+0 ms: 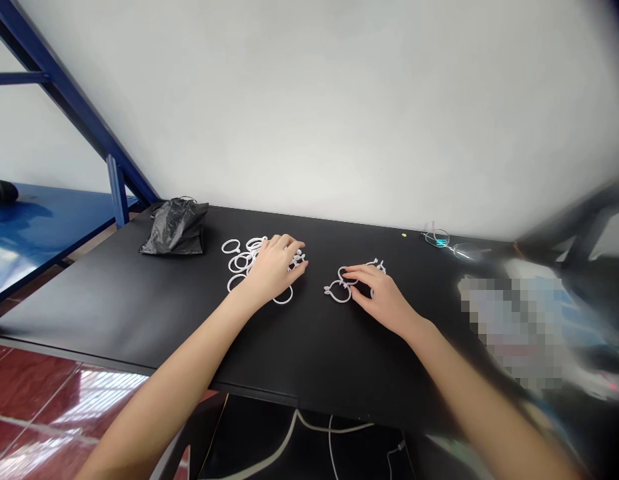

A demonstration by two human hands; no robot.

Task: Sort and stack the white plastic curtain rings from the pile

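Note:
A loose pile of white plastic clip rings (238, 263), like curtain rings with small clips, lies on the black table. My left hand (272, 267) rests over the pile's right side, fingers apart and bent toward the clips; it covers several rings. To the right, a smaller group of the same clip rings (340, 300) lies on the table. Over these is my right hand (382, 293), its thumb and fingertips closed on a white ring (341, 272). Part of that group is hidden under the hand.
A crumpled black plastic bag (177, 227) sits at the table's back left. Eyeglasses (437, 238) lie near the wall at the back right, with blurred plastic packaging (572, 313) in front. Blue metal framing (84, 113) stands on the left. Cables (284, 443) hang below the table (309, 360).

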